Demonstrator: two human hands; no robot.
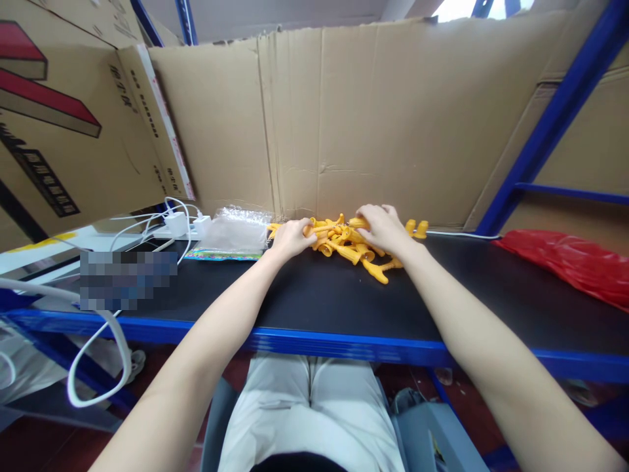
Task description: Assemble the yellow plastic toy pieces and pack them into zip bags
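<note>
A pile of yellow-orange plastic pieces [346, 253], some branched and some with hollow round ends, lies on the black tabletop against the cardboard. At its left side, my left hand [291, 238] is closed with a yellow piece between thumb and fingers; one end sticks out to the left. My right hand [383, 227] curls over the pile's right part, its fingers around another yellow piece [358, 223]. The palm hides some of the pile. Two small yellow pieces [421, 229] stand just right of that hand.
Clear plastic bags [236, 229] lie left of the pile, near white chargers [175, 224] and cables. A red plastic bag [565, 259] rests at the right. Cardboard [393, 118] walls the back, and a blue metal rail [344, 344] edges the table's front.
</note>
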